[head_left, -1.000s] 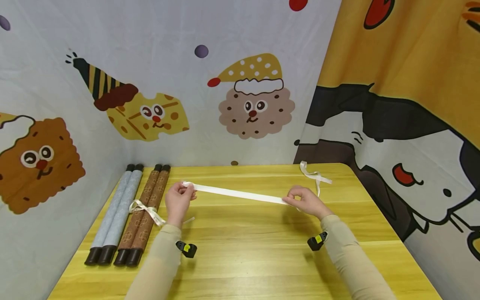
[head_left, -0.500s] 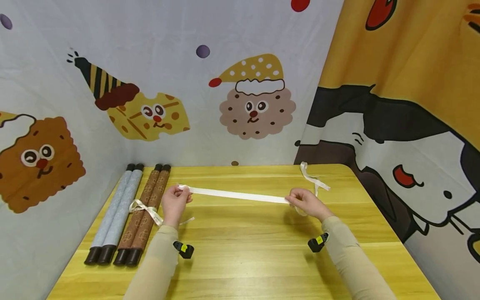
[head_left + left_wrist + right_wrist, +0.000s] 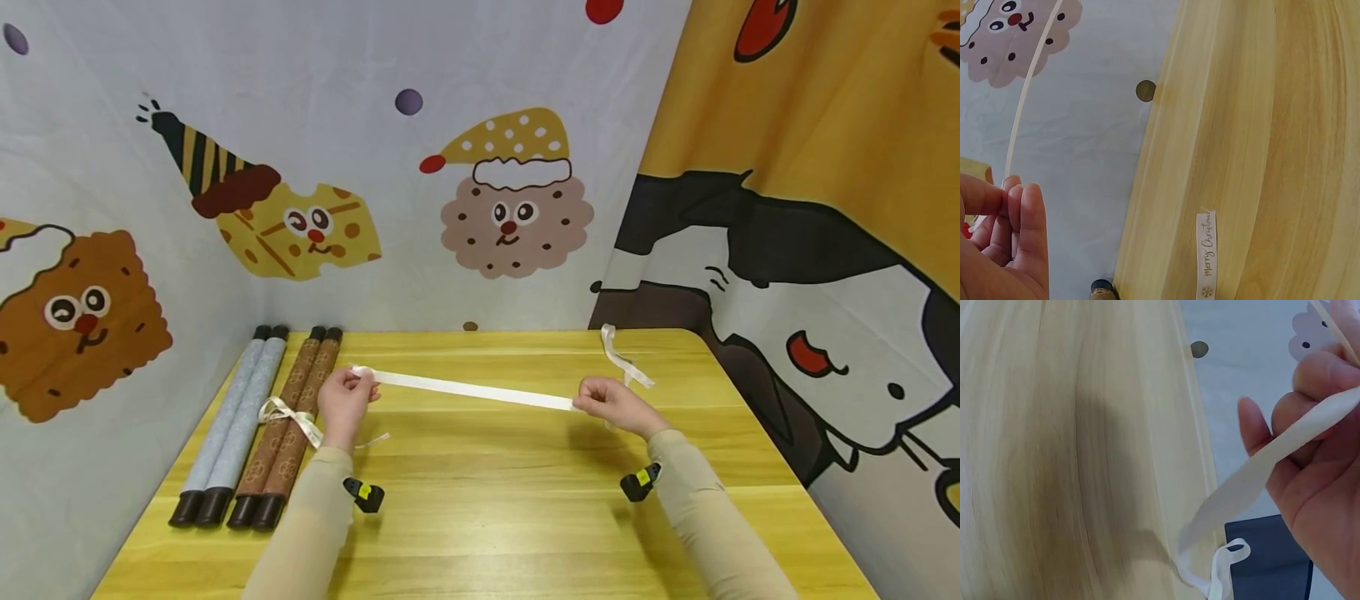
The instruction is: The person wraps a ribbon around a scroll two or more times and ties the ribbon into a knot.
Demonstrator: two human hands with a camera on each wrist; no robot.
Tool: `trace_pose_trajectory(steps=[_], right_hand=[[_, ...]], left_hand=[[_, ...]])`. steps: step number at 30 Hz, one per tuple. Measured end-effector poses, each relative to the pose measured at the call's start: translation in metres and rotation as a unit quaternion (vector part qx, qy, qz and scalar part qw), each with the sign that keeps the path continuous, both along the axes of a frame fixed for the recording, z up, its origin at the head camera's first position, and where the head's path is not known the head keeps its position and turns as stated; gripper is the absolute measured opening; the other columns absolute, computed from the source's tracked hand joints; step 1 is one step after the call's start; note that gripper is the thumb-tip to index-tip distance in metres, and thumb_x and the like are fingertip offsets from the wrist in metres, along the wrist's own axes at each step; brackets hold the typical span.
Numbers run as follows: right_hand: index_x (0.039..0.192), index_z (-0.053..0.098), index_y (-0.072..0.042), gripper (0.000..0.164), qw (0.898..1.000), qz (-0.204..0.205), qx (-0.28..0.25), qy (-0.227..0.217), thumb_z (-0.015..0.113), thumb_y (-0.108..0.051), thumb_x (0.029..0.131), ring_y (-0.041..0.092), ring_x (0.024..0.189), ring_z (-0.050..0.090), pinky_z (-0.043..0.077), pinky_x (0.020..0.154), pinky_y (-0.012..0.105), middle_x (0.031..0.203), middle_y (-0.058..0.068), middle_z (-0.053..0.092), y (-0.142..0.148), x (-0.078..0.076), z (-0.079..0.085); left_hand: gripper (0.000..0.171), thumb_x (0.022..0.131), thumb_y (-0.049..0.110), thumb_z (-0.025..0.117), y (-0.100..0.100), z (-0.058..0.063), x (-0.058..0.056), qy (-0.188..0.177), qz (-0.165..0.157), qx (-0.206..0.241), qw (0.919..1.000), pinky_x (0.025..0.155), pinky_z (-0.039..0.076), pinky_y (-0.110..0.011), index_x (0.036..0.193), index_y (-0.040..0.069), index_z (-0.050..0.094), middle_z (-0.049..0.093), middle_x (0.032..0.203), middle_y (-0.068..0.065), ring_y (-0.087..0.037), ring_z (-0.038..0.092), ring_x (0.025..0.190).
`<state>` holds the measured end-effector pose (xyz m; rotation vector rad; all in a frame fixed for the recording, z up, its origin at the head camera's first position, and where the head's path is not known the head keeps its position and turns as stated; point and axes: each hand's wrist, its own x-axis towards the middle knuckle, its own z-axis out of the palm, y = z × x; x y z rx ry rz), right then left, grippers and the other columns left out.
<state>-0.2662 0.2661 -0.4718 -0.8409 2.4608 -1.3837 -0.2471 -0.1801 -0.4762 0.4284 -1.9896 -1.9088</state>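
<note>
A white ribbon (image 3: 472,389) is stretched in a nearly straight line above the table, sloping slightly down to the right. My left hand (image 3: 345,404) pinches it near one end between thumb and fingers. Further along, my right hand (image 3: 618,408) pinches it too. From the right hand a loose ribbon tail (image 3: 1235,494) droops to the tabletop, and its curled end (image 3: 609,337) lies at the back right. Left of my left hand, two brown patterned rolls (image 3: 277,458) with dark end caps lie side by side, tied with a cream ribbon bow (image 3: 288,414).
Two light blue rolls (image 3: 232,417) with dark caps lie parallel to the brown ones at the table's left. A bow end printed "Merry Christmas" (image 3: 1207,256) rests on the wooden table (image 3: 480,517). Cartoon-printed cloth (image 3: 337,83) hangs behind and to the sides.
My left hand has shifted a little to the left, widening the ribbon span. My right hand has barely moved; the loose tail at the back right has slid slightly toward me and left.
</note>
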Motion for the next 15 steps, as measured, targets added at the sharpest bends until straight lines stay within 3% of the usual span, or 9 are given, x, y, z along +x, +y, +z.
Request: trace_pose_trajectory(steps=[7, 11, 15], right_hand=[[0.09, 0.065, 0.004, 0.019, 0.999, 0.027, 0.018, -0.015, 0.063, -0.013, 0.098, 0.007, 0.061, 0.038, 0.035, 0.056, 0.027, 0.071, 0.001, 0.049, 0.008, -0.002, -0.007], [0.091, 0.065, 0.001, 0.02, 1.0, 0.003, 0.012, -0.007, 0.058, -0.015, 0.101, 0.013, 0.062, 0.042, 0.038, 0.058, 0.029, 0.076, 0.016, 0.052, 0.011, -0.002, -0.008], [0.081, 0.058, -0.002, 0.025, 1.0, -0.009, -0.013, 0.016, 0.055, -0.014, 0.103, 0.025, 0.071, 0.048, 0.041, 0.066, 0.033, 0.084, 0.015, 0.052, 0.012, -0.002, -0.006]], left_hand=[[0.011, 0.094, 0.002, 0.062, -0.004, 0.001, -0.002, -0.001, 0.011, -0.01, 0.9999, 0.059, 0.056, -0.02, 0.093, -0.007, 0.056, 0.065, 0.072, -0.005, -0.01, 0.067, 0.06], [0.01, 0.093, 0.001, 0.061, -0.006, 0.0, -0.003, -0.002, 0.013, -0.016, 0.9998, 0.059, 0.056, -0.02, 0.092, -0.007, 0.056, 0.065, 0.072, -0.006, -0.008, 0.066, 0.059], [0.009, 0.092, -0.001, 0.061, -0.005, -0.001, -0.002, -0.007, 0.008, -0.013, 0.9999, 0.059, 0.056, -0.021, 0.091, -0.006, 0.054, 0.064, 0.072, -0.006, -0.009, 0.067, 0.059]])
